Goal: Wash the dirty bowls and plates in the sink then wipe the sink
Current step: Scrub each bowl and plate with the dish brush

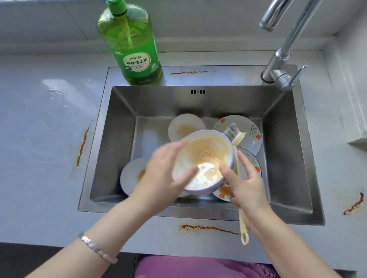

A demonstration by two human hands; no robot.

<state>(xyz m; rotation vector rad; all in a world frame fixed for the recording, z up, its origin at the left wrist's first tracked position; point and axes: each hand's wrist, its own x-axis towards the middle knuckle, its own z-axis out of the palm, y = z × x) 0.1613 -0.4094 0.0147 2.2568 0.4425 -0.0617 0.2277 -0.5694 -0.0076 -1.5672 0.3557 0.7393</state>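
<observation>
A: Bowl position?
B: Stained bowl [205, 161] held over sink [115, 143], above dirty plates [186, 128]. Right hand [245, 187] pinches its right rim, thumb inside; brush [242, 223] handle runs under that hand.
A: Left hand?
B: Left hand [163, 172] blurred at the bowl's left rim; grip cannot be told.
A: Writing?
B: Green bottle [133, 44], far-left sink ledge: "柠檬洗洁精".

1. A sauce-smeared, blue-rimmed bowl [205, 154] hangs over the steel sink [289, 149].
2. The blurred left hand [163, 177] holds its left rim, thumb inside.
3. The right hand [247, 185] grips its right rim together with a beige brush [238, 139].
4. Dirty plates [186, 125] lie below.
</observation>
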